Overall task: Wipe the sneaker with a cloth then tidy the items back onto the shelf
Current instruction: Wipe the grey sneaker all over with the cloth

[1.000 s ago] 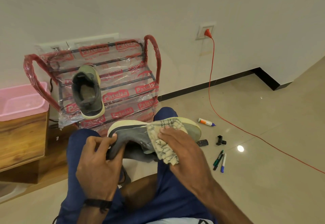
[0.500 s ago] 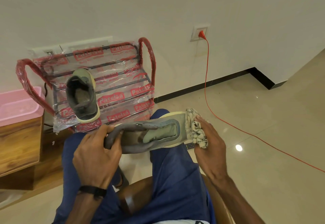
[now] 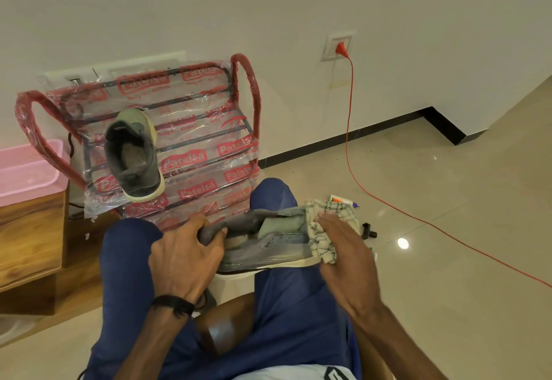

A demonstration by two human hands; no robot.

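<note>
Sneaker (image 3: 268, 245) toe under cloth (image 3: 325, 230); pink tub (image 3: 27, 170) cut by left edge.

sneaker (image 3: 268, 248) on lap | 2nd shoe (image 3: 134, 155) on shelf (image 3: 209, 140) behind

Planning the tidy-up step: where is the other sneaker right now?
In the head view, the second sneaker sits left of centre on the plastic-wrapped red shoe rack against the wall, heel toward the camera, beside the pink tub.

We see a grey sneaker with cream sole (image 3: 268, 252), a white cloth with dark checked lines (image 3: 324, 243), a red-framed shelf wrapped in red-lettered plastic (image 3: 206, 146), a pink tub (image 3: 27, 170), an orange cable (image 3: 348, 128).
</note>
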